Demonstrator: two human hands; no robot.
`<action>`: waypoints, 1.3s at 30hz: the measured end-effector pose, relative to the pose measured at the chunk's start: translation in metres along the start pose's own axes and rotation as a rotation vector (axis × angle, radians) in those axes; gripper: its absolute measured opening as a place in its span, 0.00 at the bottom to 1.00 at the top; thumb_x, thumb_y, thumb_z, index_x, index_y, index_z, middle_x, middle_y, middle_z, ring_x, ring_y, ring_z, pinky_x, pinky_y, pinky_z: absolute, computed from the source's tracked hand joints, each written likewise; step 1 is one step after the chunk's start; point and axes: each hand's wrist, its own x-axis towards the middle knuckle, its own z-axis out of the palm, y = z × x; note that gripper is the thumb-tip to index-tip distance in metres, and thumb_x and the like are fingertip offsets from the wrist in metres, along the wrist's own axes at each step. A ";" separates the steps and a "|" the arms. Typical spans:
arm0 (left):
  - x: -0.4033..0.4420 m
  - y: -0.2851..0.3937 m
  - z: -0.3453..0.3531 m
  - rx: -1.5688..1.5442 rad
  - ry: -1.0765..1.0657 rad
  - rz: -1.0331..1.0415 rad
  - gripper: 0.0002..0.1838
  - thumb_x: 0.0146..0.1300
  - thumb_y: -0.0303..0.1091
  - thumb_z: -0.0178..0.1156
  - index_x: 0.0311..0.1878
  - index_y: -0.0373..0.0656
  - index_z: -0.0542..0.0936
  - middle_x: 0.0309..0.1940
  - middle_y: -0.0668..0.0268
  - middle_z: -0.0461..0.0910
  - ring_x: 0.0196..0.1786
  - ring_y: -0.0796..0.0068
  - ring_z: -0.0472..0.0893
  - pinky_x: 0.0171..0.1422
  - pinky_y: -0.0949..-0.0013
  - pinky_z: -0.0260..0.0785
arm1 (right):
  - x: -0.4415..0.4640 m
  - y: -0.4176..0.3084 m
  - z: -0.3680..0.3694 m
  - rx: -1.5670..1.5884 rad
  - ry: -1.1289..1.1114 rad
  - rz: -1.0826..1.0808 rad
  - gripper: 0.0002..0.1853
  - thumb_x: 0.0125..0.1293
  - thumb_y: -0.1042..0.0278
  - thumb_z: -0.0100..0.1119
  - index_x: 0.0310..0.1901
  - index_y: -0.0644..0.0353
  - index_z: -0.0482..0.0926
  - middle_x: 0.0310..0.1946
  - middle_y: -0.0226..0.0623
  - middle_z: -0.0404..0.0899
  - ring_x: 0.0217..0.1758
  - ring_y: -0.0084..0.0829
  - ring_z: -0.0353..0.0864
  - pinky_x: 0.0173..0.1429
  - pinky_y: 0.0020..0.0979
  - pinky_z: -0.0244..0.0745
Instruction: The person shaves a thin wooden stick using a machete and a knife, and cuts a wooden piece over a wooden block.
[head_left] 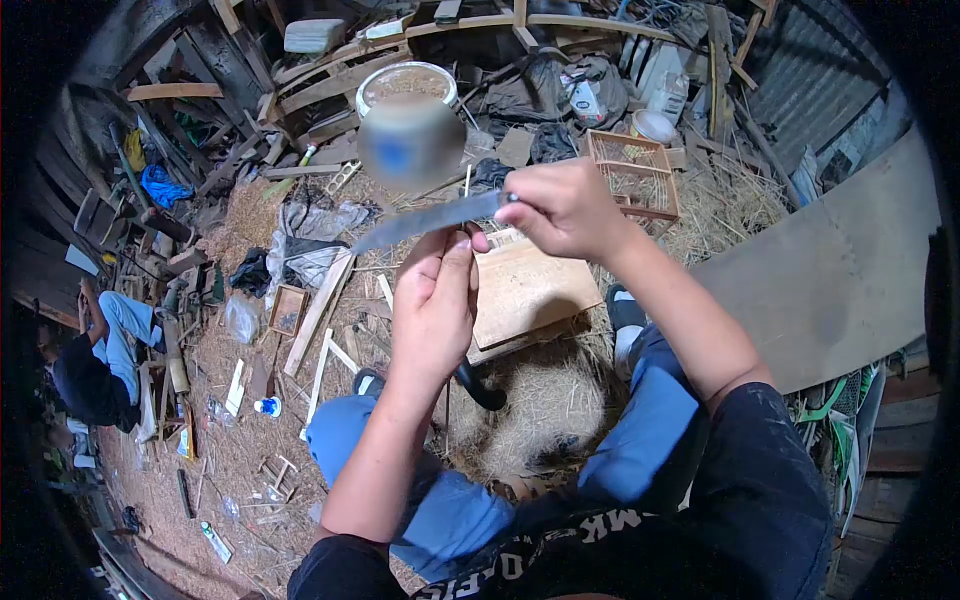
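Observation:
My right hand (560, 210) is closed around the handle end of a long-bladed knife (425, 222), its blade pointing left. Just below the blade, my left hand (437, 290) is pinched, and a thin pale wooden stick (467, 180) shows beyond the blade in line with its fingers. Most of that stick is hidden by the hand and blade. Under both hands, between my knees, sits a pale wooden block (530, 295) with a flat top. A dark curved piece (485, 392) sticks out beside its near side.
A white bucket (365, 92) stands ahead, with a blurred patch before it. A small wooden cage (635, 175) is at right, near a large leaning board (830, 270). Wood strips (320, 315) and shavings litter the floor. Another person (95, 365) sits at far left.

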 end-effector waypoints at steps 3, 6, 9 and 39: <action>0.001 0.001 0.000 -0.007 0.009 -0.100 0.10 0.80 0.33 0.47 0.45 0.40 0.77 0.20 0.81 0.62 0.22 0.91 0.59 0.25 0.78 0.49 | 0.002 -0.007 -0.002 -0.017 -0.050 -0.040 0.21 0.69 0.47 0.62 0.27 0.55 0.75 0.21 0.39 0.75 0.24 0.43 0.80 0.26 0.40 0.70; 0.000 0.004 -0.001 -0.027 -0.005 -0.115 0.11 0.81 0.35 0.48 0.45 0.42 0.77 0.19 0.81 0.62 0.19 0.91 0.59 0.22 0.78 0.49 | 0.001 -0.002 -0.002 -0.042 -0.024 -0.074 0.21 0.69 0.45 0.61 0.26 0.53 0.76 0.21 0.38 0.76 0.24 0.42 0.80 0.26 0.39 0.71; 0.005 0.007 -0.005 -0.170 -0.065 -0.061 0.12 0.82 0.41 0.48 0.43 0.45 0.76 0.19 0.80 0.62 0.17 0.91 0.58 0.19 0.80 0.48 | 0.000 0.023 0.000 -0.045 0.112 0.289 0.23 0.73 0.44 0.57 0.24 0.51 0.79 0.18 0.37 0.76 0.22 0.39 0.79 0.26 0.38 0.71; 0.004 -0.019 0.001 0.003 -0.088 -0.095 0.09 0.81 0.40 0.50 0.48 0.46 0.75 0.21 0.80 0.67 0.17 0.91 0.59 0.20 0.79 0.46 | -0.007 -0.025 -0.010 0.902 -0.134 1.028 0.23 0.76 0.41 0.56 0.37 0.55 0.81 0.22 0.16 0.65 0.23 0.10 0.57 0.25 0.21 0.50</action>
